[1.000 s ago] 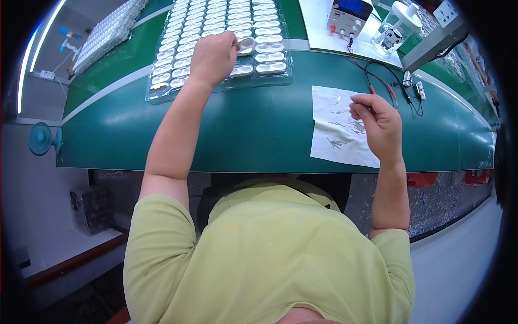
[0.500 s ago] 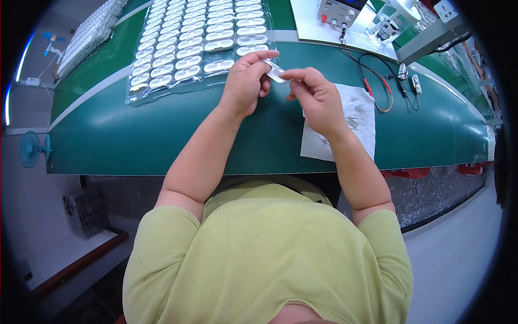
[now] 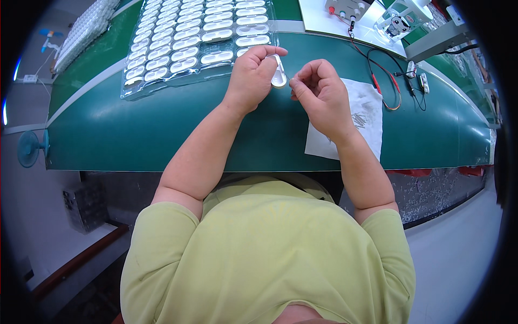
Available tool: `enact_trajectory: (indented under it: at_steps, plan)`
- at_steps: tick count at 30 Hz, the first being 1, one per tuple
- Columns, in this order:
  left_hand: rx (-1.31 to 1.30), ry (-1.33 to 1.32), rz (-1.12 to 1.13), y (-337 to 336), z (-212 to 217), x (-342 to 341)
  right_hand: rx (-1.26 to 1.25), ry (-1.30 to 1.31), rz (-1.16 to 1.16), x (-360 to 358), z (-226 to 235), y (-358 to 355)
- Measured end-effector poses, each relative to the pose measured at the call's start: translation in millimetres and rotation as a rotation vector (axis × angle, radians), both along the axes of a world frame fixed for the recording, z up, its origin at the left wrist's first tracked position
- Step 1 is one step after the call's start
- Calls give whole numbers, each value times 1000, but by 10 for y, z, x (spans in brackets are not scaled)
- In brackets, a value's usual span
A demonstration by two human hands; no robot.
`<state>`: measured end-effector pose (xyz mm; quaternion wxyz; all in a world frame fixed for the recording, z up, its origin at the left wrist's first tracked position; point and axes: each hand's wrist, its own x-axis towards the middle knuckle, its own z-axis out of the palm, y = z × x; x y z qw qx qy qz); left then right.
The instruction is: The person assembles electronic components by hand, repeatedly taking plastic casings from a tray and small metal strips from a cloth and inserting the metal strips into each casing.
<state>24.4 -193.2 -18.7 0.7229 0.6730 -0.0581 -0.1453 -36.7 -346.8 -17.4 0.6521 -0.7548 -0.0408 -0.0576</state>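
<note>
One white, round-ended oblong case (image 3: pixel 278 77) — left hand (image 3: pixel 250 78) pinching it, right hand (image 3: pixel 325 100) grip pressed together, contents unclear

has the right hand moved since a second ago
Yes, to the left, judged against the white cloth: a second ago the fingertips of the right hand were above it; now they reach past its left edge.
</note>
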Motion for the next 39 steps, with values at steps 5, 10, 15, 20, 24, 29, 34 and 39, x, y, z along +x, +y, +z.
enact_trajectory:
  at_steps: [5, 10, 15, 20, 24, 29, 34, 39]
  plan:
    - [62, -111, -12, -23, -52, -4, -19, 6, -5, 5, 2, -23]
    - [61, -87, 3, -44, -42, -30, 9, 28, 5, -6, -14, -49]
    - [67, -85, 10, -61, -46, -42, 24, 57, 5, -12, -11, -71]
    - [53, -98, 14, -80, -85, -14, 53, 57, 14, 15, -33, -80]
    - [99, -146, 25, -78, -80, 28, 39, 69, -25, 61, -33, -60]
    - [380, -331, 69, -126, 22, -30, -103, 6, -157, 10, -5, -26]
    - [524, -604, 93, -142, -50, -82, -293, -284, -86, -107, -68, -30]
    - [520, -506, 48, -86, -121, -88, -389, -415, 31, -126, -56, -97]
